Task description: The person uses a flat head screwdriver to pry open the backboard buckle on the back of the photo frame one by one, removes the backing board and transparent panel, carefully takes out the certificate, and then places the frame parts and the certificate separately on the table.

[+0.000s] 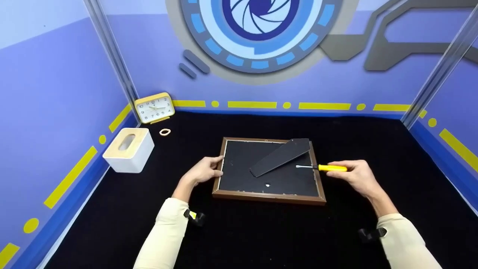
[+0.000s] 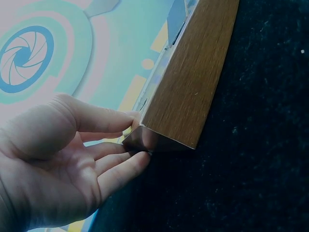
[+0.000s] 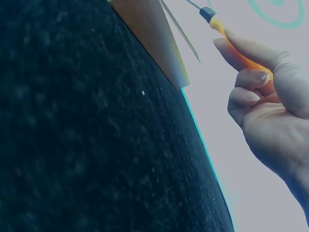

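- Both hands are at the picture frame [image 1: 269,170], which lies face down near the middle of the black table [image 1: 261,239]. The left hand [image 1: 203,172] rests against the frame's left edge with fingers fairly straight, touching the wood rather than wrapping it; the left wrist view shows fingertips [image 2: 137,162] at a corner of the frame.
- Right hand [image 1: 358,175] pinches the yellow handle of a small screwdriver [image 1: 322,167], with the metal tip lying over the frame's right rail and pointing at the dark backing board [image 1: 269,179].
- Slipping is the first risk, I judge: the grip is a light pinch well back on the handle, so a hard push could send the tip skating across the backing and scratching it or the wood.
- Left hand only braces one side. If the tool pries or pushes leftward, the frame could slide on the cloth or lift at the far edge.
- Stand flap [image 1: 280,157] lies angled across the backing, close to the tip; it could catch the shaft or get bent.
- Small pale speck [image 1: 267,185] on the backing may be a loose part; it could easily be lost on the dark cloth.
- Clock [image 1: 154,107], white box [image 1: 129,149] and small ring [image 1: 164,132] sit well apart at the back left, unlikely to be struck.
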{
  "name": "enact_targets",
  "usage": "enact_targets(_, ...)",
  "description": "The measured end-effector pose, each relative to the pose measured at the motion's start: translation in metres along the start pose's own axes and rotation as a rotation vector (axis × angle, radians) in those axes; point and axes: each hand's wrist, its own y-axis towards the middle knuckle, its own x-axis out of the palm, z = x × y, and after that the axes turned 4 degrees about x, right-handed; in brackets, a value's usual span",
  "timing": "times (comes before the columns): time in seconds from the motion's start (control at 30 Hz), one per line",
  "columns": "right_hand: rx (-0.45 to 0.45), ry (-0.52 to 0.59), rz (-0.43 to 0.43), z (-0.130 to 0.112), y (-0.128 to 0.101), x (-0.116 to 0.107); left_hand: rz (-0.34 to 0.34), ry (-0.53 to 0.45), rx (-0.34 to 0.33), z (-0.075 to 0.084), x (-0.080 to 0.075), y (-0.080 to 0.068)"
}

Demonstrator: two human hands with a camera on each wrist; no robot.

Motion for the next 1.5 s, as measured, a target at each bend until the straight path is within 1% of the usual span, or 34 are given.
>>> enact_targets(0.17, -0.04, -0.026, -0.022, -0.021, -0.003, 0.009, 0.001, 0.003, 0.0, 0.0, -0.002, -0.002)
enact_targets(0.3, -0.043, -0.049, -0.032, -0.037, -0.005, 0.014, 0.016, 0.028, -0.012, 0.002, -0.004, -0.004)
enact_targets(0.37, -0.045, -0.048, -0.035, -0.04, -0.005, 0.015, 0.017, 0.032, -0.016, 0.003, -0.005, -0.005)
enact_targets(0.47, -0.06, -0.026, -0.044, -0.042, -0.002, 0.016, 0.008, 0.032, -0.016, 0.019, -0.007, -0.011)
enact_targets(0.53, -0.07, 0.0, -0.056, -0.044, 0.001, 0.017, 0.01, 0.035, -0.02, 0.019, -0.007, -0.009)
enact_targets(0.6, -0.08, 0.033, -0.061, -0.047, 0.004, 0.019, 0.014, 0.049, -0.018, 0.019, -0.007, -0.008)
enact_targets(0.63, -0.083, 0.054, -0.064, -0.049, 0.005, 0.021, 0.017, 0.055, -0.016, 0.016, -0.007, -0.006)
enact_targets(0.7, -0.093, 0.081, -0.063, -0.055, 0.01, 0.026, 0.021, 0.065, -0.012, 0.005, -0.007, 0.002)
enact_targets(0.77, -0.099, 0.082, -0.066, -0.062, 0.015, 0.033, 0.015, 0.062, 0.0, 0.005, -0.006, 0.003)
enact_targets(0.83, -0.087, 0.062, -0.077, -0.063, 0.025, 0.044, 0.005, 0.047, 0.009, 0.003, -0.006, 0.004)
enact_targets(0.9, -0.071, 0.034, -0.105, -0.064, 0.035, 0.057, -0.002, 0.026, 0.014, 0.001, -0.005, 0.004)
enact_targets(0.97, -0.045, 0.03, -0.143, -0.065, 0.045, 0.071, -0.01, 0.001, 0.016, -0.001, -0.004, 0.003)
enact_targets(1.1, 0.018, 0.063, -0.191, -0.072, 0.059, 0.099, -0.008, -0.032, 0.003, -0.004, -0.004, 0.001)
enact_targets(1.23, 0.123, 0.135, -0.188, -0.079, 0.069, 0.123, -0.011, -0.046, 0.005, -0.004, -0.003, -0.001)
enact_targets(1.33, 0.184, 0.146, -0.185, -0.083, 0.075, 0.137, -0.004, -0.063, 0.007, -0.003, -0.002, -0.001)
enact_targets(1.43, 0.205, 0.127, -0.178, -0.086, 0.08, 0.15, 0.015, -0.073, -0.003, -0.002, -0.001, -0.001)
enact_targets(1.5, 0.198, 0.11, -0.174, -0.087, 0.083, 0.158, 0.016, -0.078, -0.015, -0.001, -0.001, -0.001)
